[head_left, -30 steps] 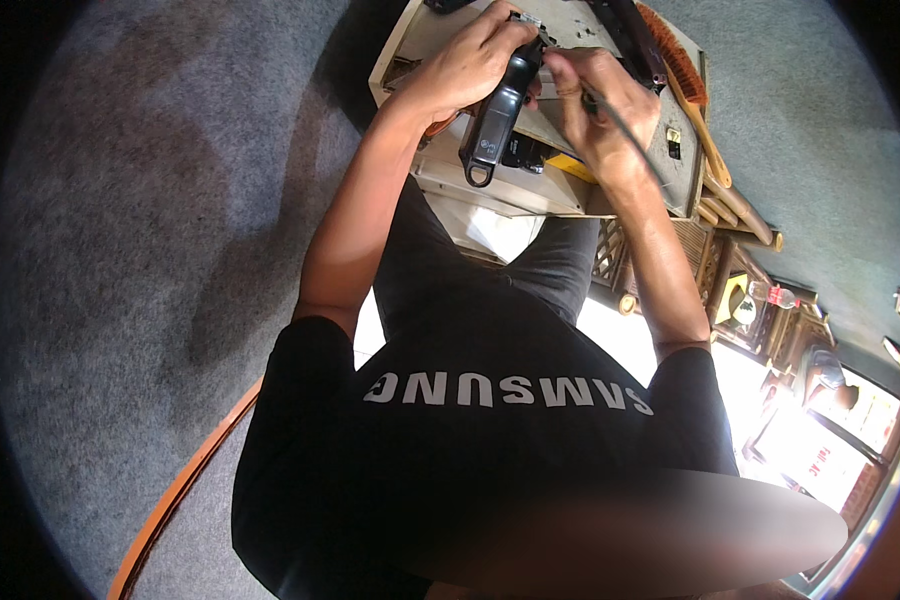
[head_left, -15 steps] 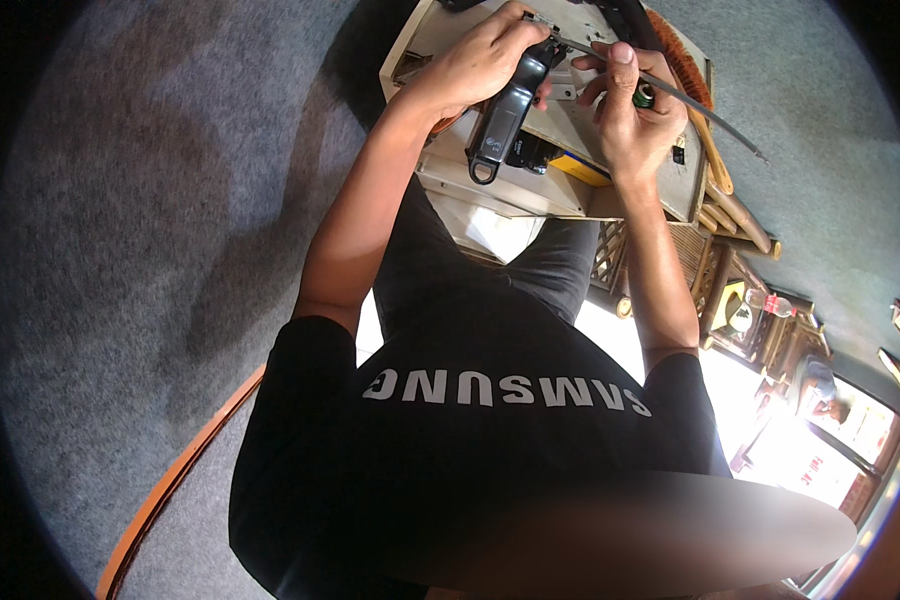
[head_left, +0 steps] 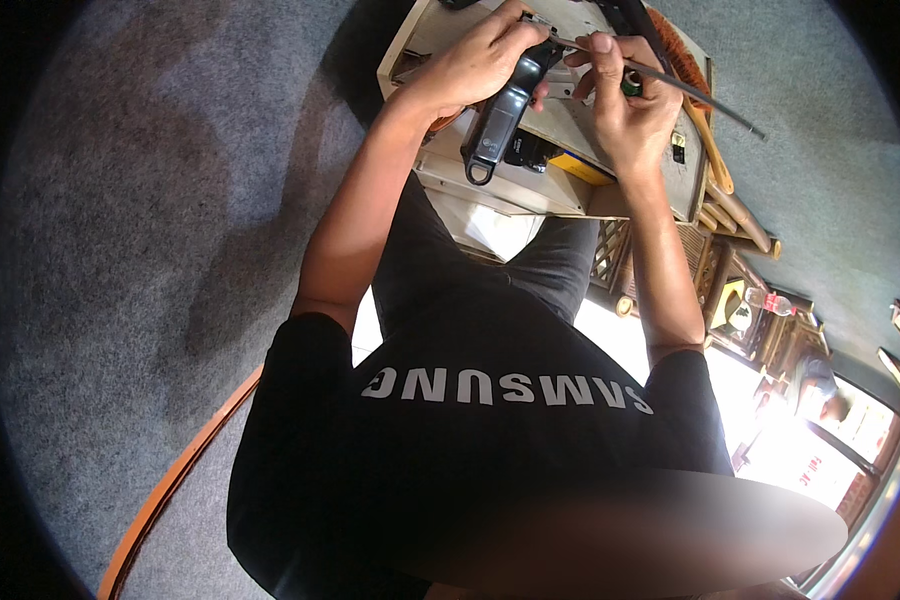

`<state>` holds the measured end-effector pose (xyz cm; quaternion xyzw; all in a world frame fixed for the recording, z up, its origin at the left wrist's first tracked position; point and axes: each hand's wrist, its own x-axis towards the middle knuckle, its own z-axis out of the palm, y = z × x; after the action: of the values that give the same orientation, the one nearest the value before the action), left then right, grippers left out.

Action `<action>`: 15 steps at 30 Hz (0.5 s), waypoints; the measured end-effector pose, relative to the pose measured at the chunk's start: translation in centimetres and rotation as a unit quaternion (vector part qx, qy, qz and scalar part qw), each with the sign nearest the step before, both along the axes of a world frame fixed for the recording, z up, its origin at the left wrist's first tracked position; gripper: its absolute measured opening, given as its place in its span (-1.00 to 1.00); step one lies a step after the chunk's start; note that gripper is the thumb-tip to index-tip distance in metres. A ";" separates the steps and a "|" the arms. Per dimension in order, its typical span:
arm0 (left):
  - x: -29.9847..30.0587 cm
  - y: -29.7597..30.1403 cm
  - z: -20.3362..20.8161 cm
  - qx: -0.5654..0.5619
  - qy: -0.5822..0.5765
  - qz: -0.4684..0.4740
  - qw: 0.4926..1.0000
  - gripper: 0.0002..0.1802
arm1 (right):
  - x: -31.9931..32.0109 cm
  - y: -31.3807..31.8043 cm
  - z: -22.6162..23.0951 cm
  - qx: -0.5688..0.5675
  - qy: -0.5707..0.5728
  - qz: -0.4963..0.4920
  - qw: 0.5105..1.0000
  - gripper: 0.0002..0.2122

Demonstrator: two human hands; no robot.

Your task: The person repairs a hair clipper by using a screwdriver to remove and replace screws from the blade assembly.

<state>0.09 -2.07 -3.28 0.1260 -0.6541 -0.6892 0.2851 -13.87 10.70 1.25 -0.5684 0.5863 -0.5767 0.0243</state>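
The hair clipper (head_left: 500,120) in the left grip (head_left: 478,62) shows glossy plastic, the slim rod (head_left: 720,104) in the right grip (head_left: 632,120) looks like smooth metal, and just right of it a brush (head_left: 703,130) pairs rough bristles (head_left: 676,45) with smooth wood.

A mottled grey surface (head_left: 100,250), wall or floor being hard to tell apart here, is filling the left side, and a dark shadow (head_left: 235,290) is falling across it. An orange-brown strip (head_left: 185,472) is curving along its lower part. Near the top, a pale tabletop (head_left: 682,190) is standing beside brown bamboo poles (head_left: 740,222) and a lattice panel (head_left: 608,258). At the lower right, strong white light is flooding a bright opening (head_left: 782,450), its dark bar (head_left: 842,442) slanting.
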 end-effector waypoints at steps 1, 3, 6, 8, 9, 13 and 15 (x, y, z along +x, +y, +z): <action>-0.1 -0.1 -0.1 -0.002 0.001 0.000 1.000 -0.69 | 0.0 0.0 -0.1 0.000 0.000 0.000 1.000 -0.78; -0.2 -0.1 -0.3 -0.010 0.011 0.001 1.000 -0.69 | 0.1 -0.1 -0.2 -0.070 0.206 -0.015 0.976 -0.87; -0.1 -0.1 0.0 0.001 -0.003 0.003 1.000 -0.69 | 0.3 0.2 -0.1 -0.046 0.261 -0.035 0.964 -0.94; -0.2 0.1 0.1 0.004 -0.005 0.001 1.000 -0.68 | -0.3 0.0 -0.8 -0.061 0.145 -0.039 0.987 -0.90; -0.3 0.1 0.1 0.003 -0.006 0.000 1.000 -0.68 | -0.4 0.6 -0.8 -0.053 0.060 -0.034 0.996 -0.81; -0.2 0.1 0.1 0.004 -0.010 0.001 1.000 -0.68 | 0.6 1.0 0.7 -0.044 -0.127 -0.017 0.991 -0.72; -0.1 0.1 0.1 0.005 -0.011 0.000 1.000 -0.67 | 0.3 0.9 0.0 -0.046 -0.101 -0.006 0.994 -0.72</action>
<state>-0.01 -1.98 -3.19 0.1344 -0.6538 -0.6911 0.2773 -13.57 11.60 1.30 -0.5044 0.5572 -0.6575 0.0534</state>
